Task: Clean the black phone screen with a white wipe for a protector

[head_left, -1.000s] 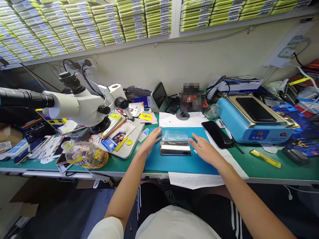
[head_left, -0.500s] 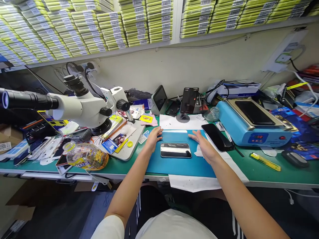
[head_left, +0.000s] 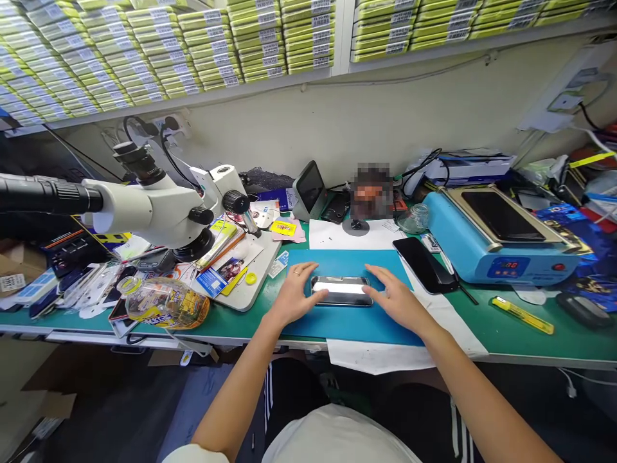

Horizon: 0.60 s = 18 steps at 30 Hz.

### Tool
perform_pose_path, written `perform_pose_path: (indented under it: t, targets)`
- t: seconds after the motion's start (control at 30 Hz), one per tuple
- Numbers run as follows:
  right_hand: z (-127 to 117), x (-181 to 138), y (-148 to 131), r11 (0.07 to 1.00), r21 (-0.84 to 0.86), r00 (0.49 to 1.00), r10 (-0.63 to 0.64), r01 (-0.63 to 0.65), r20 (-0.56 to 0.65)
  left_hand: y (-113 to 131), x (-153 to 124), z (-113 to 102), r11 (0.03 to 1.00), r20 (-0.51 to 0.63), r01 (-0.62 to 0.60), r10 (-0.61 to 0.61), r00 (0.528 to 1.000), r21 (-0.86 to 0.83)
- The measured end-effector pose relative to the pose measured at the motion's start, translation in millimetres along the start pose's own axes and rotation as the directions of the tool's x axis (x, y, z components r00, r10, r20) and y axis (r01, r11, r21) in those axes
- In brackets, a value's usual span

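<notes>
Black phone (head_left: 343, 291) now has both hands (head_left: 293, 296) at its ends.

Red digits glow on the display (head_left: 508, 267) of the blue machine (head_left: 463, 239), but from here I can't be sure of the number. Up on the shelf (head_left: 342, 38), the stacked yellow-green boxes (head_left: 248, 45) wear white labels (head_left: 272, 35) with barcodes and dark print, too fine for me to read. Big dark letters run along the plastic bottle's (head_left: 166, 302) yellow wrapper, slanted and too blurred to spell out. Red characters sit on a small yellow card (head_left: 283, 228), and the cardboard carton's (head_left: 29, 257) white sticker (head_left: 13, 283) has dark print I can't make out.
</notes>
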State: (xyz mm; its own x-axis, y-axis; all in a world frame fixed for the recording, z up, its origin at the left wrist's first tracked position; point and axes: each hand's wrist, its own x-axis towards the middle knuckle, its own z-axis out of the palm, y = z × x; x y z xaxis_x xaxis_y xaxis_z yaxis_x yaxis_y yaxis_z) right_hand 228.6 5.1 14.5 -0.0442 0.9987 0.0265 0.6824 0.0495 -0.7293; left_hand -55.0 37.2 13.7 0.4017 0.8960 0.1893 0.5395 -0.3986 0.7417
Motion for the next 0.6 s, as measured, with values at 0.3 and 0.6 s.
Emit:
perform_pose_path:
  t: [0.3,0.6]
  targets:
    - [3.8,-9.9,12.2,0.948,-0.234,0.974,-0.193,0.217,0.122,-7.5,-1.3,8.1,0.982,0.144,-0.074,0.049,0.988,0.172]
    - [7.2,-8.4,13.0,0.947,-0.183,0.963,-0.248,0.264,0.105,-10.0,-5.3,7.3,0.987,0.105,-0.074,0.059,0.993,0.146]
